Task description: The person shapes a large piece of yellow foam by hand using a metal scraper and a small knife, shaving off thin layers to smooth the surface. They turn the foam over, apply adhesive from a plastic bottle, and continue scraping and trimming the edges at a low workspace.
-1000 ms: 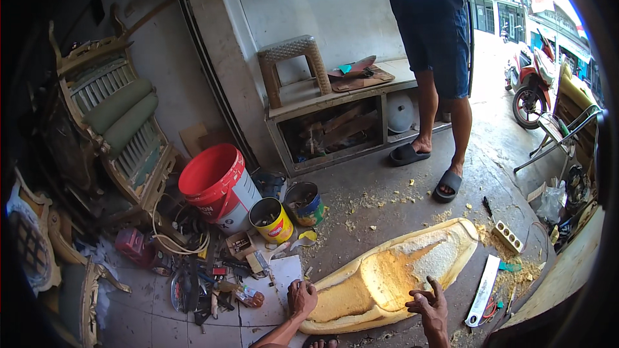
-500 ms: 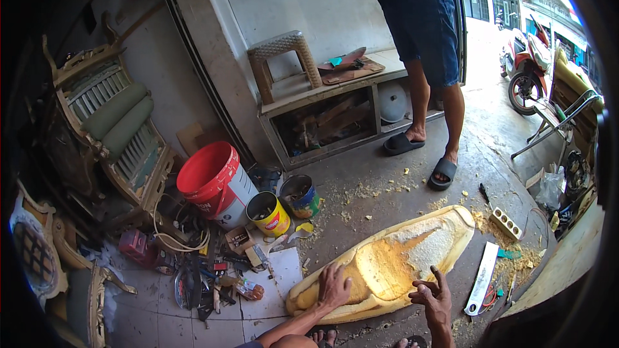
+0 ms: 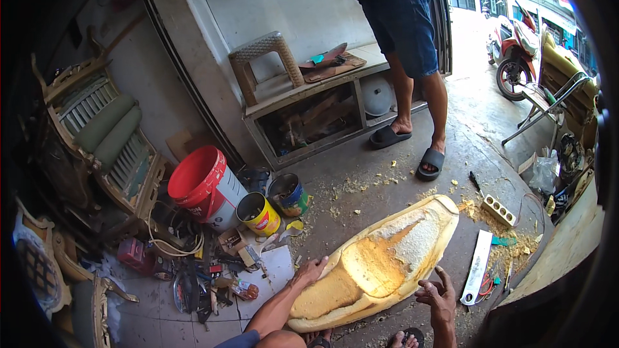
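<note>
A long pale-yellow foam seat (image 3: 377, 264), hollowed in the middle, with a rough whitish patch, lies on the floor before me. My left hand (image 3: 311, 269) grips its left-side edge, fingers curled over the rim. My right hand (image 3: 438, 299) hovers by the seat's right edge with fingers bent and apart, holding nothing. Beside it lie a white straight bar (image 3: 476, 267) and green scraps (image 3: 503, 240). A power strip (image 3: 498, 210) rests among foam crumbs beyond. My bare knee and feet show at the lower edge.
A person (image 3: 419, 90) in dark shorts and slides stands before a low shelf (image 3: 264, 122) bearing a stool. Red bucket (image 3: 196, 180), cans (image 3: 258, 212), scattered tools (image 3: 213, 283) and carved chair frames (image 3: 109, 142) crowd the left. A folding chair (image 3: 541, 106) and scooter (image 3: 512, 58) stand right.
My left hand has moved forward along the seat to its edge. My right hand stays raised beside it with fingers apart. The view has shifted, so the surroundings appear farther left and higher.
</note>
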`<action>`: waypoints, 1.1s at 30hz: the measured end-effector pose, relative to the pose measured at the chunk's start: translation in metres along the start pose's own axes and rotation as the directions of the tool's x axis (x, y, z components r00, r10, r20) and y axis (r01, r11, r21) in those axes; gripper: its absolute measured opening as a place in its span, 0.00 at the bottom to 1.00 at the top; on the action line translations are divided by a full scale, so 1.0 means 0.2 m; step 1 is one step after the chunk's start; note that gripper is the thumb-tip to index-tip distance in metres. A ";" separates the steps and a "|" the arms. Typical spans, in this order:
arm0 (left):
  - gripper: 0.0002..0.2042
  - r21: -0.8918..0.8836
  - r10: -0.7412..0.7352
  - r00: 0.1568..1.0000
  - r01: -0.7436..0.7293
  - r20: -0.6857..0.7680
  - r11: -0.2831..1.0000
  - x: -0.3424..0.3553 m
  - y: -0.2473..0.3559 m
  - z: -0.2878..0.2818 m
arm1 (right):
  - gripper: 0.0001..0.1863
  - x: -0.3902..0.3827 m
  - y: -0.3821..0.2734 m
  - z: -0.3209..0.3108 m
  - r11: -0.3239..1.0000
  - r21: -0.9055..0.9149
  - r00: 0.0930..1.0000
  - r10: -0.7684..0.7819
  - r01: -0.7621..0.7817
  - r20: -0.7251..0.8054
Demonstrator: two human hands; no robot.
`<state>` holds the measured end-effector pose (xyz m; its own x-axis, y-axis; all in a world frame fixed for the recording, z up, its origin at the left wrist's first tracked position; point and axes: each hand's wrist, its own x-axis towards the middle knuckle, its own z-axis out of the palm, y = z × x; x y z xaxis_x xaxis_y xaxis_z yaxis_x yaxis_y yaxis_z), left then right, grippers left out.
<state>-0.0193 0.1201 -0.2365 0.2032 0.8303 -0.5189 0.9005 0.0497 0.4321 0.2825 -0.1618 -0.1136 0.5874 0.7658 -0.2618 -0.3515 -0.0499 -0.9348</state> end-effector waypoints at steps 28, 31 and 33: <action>0.16 0.473 0.855 0.196 -0.878 0.480 -0.064 -0.16 1.30 0.40 | 0.34 0.40 0.62 -0.10 0.996 -0.036 0.945 0.069 -0.085 -0.319; 0.18 0.524 0.743 0.119 -0.782 0.658 -0.339 -0.01 1.42 0.54 | 0.33 0.44 0.63 -0.08 0.997 0.012 0.934 0.078 -0.078 -0.350; 0.19 0.531 0.655 0.148 -0.725 0.741 -0.438 0.04 1.45 0.61 | 0.32 0.46 0.64 -0.05 0.994 0.036 0.930 0.106 -0.100 -0.351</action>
<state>0.2905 0.0728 -0.2061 0.9046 -0.2562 -0.3407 -0.3373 -0.9189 -0.2045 0.2995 -0.1047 -0.2590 0.7648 0.4823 -0.4270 -0.4346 -0.1030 -0.8947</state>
